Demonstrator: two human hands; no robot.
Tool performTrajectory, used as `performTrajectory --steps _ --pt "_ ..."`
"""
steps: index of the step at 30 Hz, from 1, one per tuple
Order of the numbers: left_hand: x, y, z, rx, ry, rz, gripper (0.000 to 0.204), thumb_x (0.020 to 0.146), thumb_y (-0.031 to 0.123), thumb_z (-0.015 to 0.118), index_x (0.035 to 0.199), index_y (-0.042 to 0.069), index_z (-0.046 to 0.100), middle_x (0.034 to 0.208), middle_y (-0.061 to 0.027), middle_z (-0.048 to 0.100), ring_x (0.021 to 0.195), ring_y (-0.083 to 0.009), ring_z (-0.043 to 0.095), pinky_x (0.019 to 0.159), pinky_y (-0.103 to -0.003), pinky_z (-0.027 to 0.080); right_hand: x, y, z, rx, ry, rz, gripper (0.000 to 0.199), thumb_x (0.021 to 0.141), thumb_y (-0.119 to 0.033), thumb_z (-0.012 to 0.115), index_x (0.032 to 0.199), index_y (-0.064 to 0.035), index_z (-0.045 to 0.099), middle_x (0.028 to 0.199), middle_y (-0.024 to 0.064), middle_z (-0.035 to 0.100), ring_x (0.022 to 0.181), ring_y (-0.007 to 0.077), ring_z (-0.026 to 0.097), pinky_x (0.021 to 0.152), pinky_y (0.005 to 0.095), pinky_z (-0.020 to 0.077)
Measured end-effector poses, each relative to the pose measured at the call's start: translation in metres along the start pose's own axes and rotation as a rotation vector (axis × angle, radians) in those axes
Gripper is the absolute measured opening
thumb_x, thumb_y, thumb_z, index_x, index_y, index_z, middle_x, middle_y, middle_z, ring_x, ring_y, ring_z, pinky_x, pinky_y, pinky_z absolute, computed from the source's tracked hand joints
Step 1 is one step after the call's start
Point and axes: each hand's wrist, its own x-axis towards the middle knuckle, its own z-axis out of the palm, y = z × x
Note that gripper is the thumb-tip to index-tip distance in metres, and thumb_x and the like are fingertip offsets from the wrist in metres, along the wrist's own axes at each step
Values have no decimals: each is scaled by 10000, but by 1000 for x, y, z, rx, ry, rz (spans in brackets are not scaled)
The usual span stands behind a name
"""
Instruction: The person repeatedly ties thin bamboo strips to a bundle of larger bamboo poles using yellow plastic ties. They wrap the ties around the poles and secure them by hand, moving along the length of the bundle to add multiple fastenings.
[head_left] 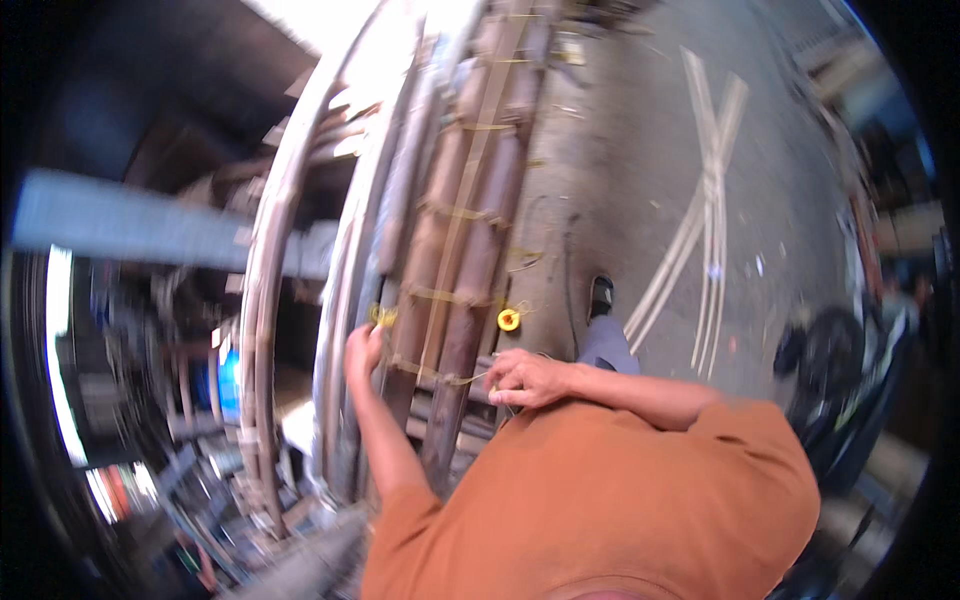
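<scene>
A: Where is the cord, and what are the hands doing with it?

B: The yellow cord (462,381) crosses the near part of the brown poles (470,330) and runs right to the right hand (524,378), whose curled fingers appear to grip it. The left hand (365,348) is partly closed beside some yellow strands (382,316) at the poles' left side; blur hides whether it pinches them.

A: How is such a tie best made?

B: Judging by the far loops (460,212), it should lie square across the poles and the thin wooden strip (456,250) — no slant, no twist. Even tension from the right hand would help, with the left steadying the wrap.

A: And the yellow spool (509,320)?

B: Just right of the poles — slack near it could snag and loosen the tie.
</scene>
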Motion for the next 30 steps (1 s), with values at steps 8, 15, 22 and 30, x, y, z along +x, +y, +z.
performTrajectory --steps 8,15,22,30 --pt "8 297 -6 -618 157 382 325 1031 150 479 1270 -41 589 1146 -124 669 1042 -167 629 921 -302 490 -127 129 -128 -106 689 541 301 933 -317 596 933 -26 674 1118 185 602 1063 332 572 925 402 453" --pt "72 532 283 -193 -631 579 438 981 323 570 1274 -2 593 1195 -223 648 1113 -289 632 983 -380 461 -276 346 -282 26 1157 935 298 889 -325 633 895 -30 675 865 189 653 881 350 639 807 426 500" --pt "91 636 558 253 -1233 406 935 911 703 405 1554 105 86 1551 -321 144 1454 -487 32 1172 -517 167 -495 651 -373 92 1457 1448 256 867 -299 595 894 -67 701 900 181 700 882 357 673 783 455 528" --pt "148 710 640 379 -1400 127 963 863 774 405 1554 253 -17 1502 -350 -248 1389 -586 -136 1115 -650 61 -714 855 -459 -232 1270 1956 444 880 -323 607 1266 -105 573 1136 213 650 1088 406 602 948 490 467"
